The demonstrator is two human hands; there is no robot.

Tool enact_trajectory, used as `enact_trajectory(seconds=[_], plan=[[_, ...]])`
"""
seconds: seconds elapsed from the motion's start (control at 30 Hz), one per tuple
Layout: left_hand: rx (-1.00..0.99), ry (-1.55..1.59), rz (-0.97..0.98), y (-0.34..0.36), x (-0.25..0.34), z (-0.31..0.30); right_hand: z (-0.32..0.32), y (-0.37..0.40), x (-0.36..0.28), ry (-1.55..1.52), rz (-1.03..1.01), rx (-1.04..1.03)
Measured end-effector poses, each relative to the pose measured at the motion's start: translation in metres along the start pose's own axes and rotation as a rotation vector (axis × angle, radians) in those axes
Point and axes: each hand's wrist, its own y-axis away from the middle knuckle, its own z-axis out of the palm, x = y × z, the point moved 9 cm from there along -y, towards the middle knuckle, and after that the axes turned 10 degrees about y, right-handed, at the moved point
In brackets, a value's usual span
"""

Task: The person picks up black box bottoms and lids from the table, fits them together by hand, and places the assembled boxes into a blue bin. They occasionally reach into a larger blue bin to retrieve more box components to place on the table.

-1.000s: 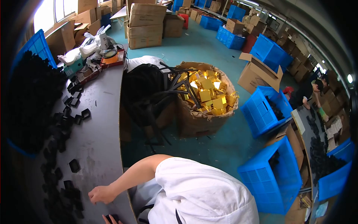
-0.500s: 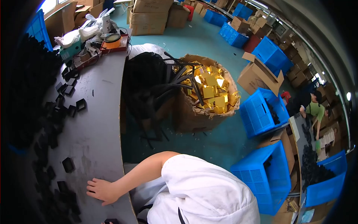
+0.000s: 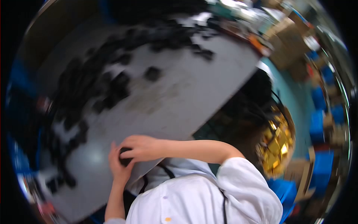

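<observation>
Table (image 3: 209, 86): its near edge runs diagonally, from the upper right of the frame down to below your hands. The held piece is at the lower left of centre, close to that edge. In my judgement, a loosened grip there could let it drop off your side.

Black pieces (image 3: 121, 84): a crowded band crosses the upper left of the frame and curves down the left side. Judged risk: a wide sweep of either arm could knock them together, scuffing faces or tipping them over.

Right hand (image 3: 143, 147): your fingers are bent and pinch the held piece from above and the right. Left hand (image 3: 119, 168): your thumb and fingers close round its other side. With fingers of both hands crowded onto one small body, uneven pressure could twist it or squeeze it out; hard corners could press into the fingertips.

Materials, by size. Table: flat, pale grey, smooth-looking, with brownish smudges near its middle. Shirt (image 3: 186, 201): white, soft cloth, loosely creased. Carton (image 3: 292, 130), right of the frame: brown, rounded at the rim, apparently cardboard. Gold pieces (image 3: 276, 147) inside it: shiny, flat-faced, angular, throwing bright glints. Black pieces: dark, blocky, square-cornered where outlines can be read; blur hides their finish. Loose piece (image 3: 152, 73): same dark tone, apart from the band, above centre. Held piece (image 3: 125, 161): black, compact, partly covered by your fingers; whether it is hollow or solid cannot be told.
</observation>
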Motion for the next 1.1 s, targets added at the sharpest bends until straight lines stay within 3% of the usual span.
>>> enact_trajectory(seconds=[0.03, 0.2, 0.3, 0.37, 0.5, 0.87, 0.97, 1.07, 1.1], plan=[[0.017, -0.061, 0.087, 0.001, 0.010, 0.002, -0.001, -0.007, -0.009, -0.004, -0.035, -0.029], [0.144, -0.059, 0.108, -0.003, 0.020, -0.010, -0.004, -0.025, -0.027, 0.094, -0.111, -0.139], [0.126, 0.094, 0.118, -0.001, 0.018, -0.012, -0.017, -0.026, -0.013, -0.017, -0.017, -0.122], [0.137, 0.078, 0.138, -0.002, 0.024, -0.011, -0.021, -0.027, 0.010, 0.080, 0.163, -0.164], [0.149, 0.119, 0.125, -0.003, 0.020, -0.010, 0.007, -0.029, -0.013, 0.091, -0.049, -0.212], [0.143, 0.153, 0.118, -0.002, 0.021, -0.009, 0.014, -0.019, -0.012, 0.153, -0.047, -0.229], [0.163, 0.081, 0.126, -0.001, 0.021, -0.010, 0.014, -0.014, -0.018, 0.312, -0.057, -0.198], [0.115, 0.098, 0.183, -0.001, 0.017, -0.004, 0.011, -0.020, -0.008, 0.245, -0.061, -0.243], [0.138, 0.076, 0.173, -0.001, 0.025, -0.030, 0.010, -0.030, -0.001, 0.107, -0.045, -0.332]])
